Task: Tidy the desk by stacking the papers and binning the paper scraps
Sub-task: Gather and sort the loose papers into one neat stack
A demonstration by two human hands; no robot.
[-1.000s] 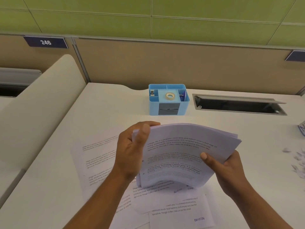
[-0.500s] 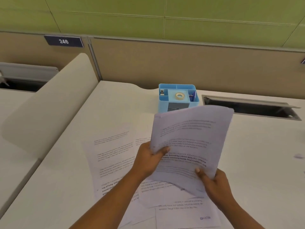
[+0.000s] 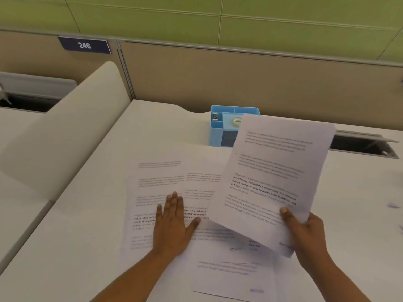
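Observation:
My right hand (image 3: 305, 234) grips the lower right corner of a stack of printed papers (image 3: 274, 177), held tilted above the white desk (image 3: 91, 225). My left hand (image 3: 173, 223) lies flat, fingers spread, on loose printed sheets (image 3: 159, 192) that overlap one another on the desk. More loose sheets (image 3: 231, 273) lie near the front edge, partly under the held stack. A small paper scrap (image 3: 393, 206), blurred, lies at the far right.
A blue desk organiser (image 3: 222, 131) with a tape roll (image 3: 236, 122) stands at the back, partly hidden by the held stack. A cable slot (image 3: 362, 147) opens at the back right. A curved white divider (image 3: 72, 127) borders the left; a beige partition rises behind.
My left hand has let go of the stack and come down flat on the loose sheets. My right hand alone now holds the stack, shifted to the right. The view has panned left.

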